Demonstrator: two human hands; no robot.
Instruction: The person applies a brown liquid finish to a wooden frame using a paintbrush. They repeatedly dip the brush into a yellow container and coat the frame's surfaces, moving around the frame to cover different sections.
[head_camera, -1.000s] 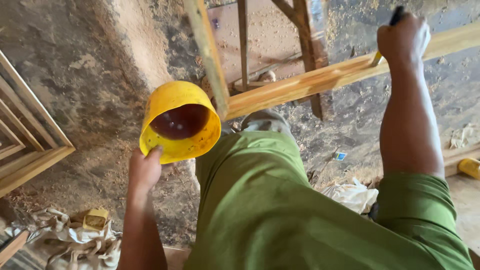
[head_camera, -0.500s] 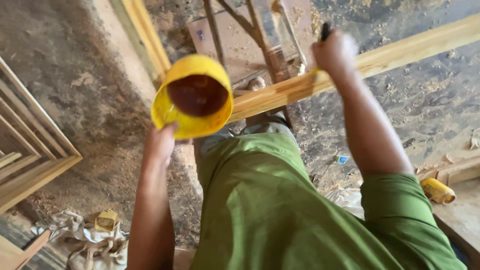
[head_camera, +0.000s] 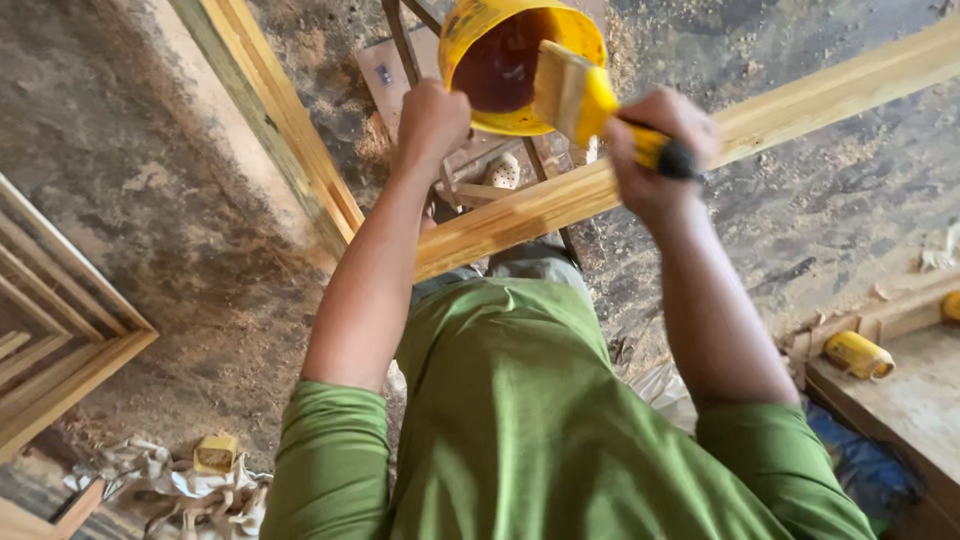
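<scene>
My left hand grips the rim of a yellow plastic tub with dark brown liquid inside, held up over a wooden frame. My right hand holds a yellow-handled paintbrush; its bristles rest at the tub's mouth. Below both hands a long wooden beam runs diagonally from centre to upper right, glossy along its lower part. My green shirt fills the lower middle of the view.
A second wooden rail slants at upper left. Stacked wooden frames lie at left. A crumpled cloth with a small yellow block sits at bottom left. A yellow bottle lies on a board at right. Sawdust covers the ground.
My left hand has raised the tub up and to the right. My right hand has left the beam and brought the brush to the tub's mouth.
</scene>
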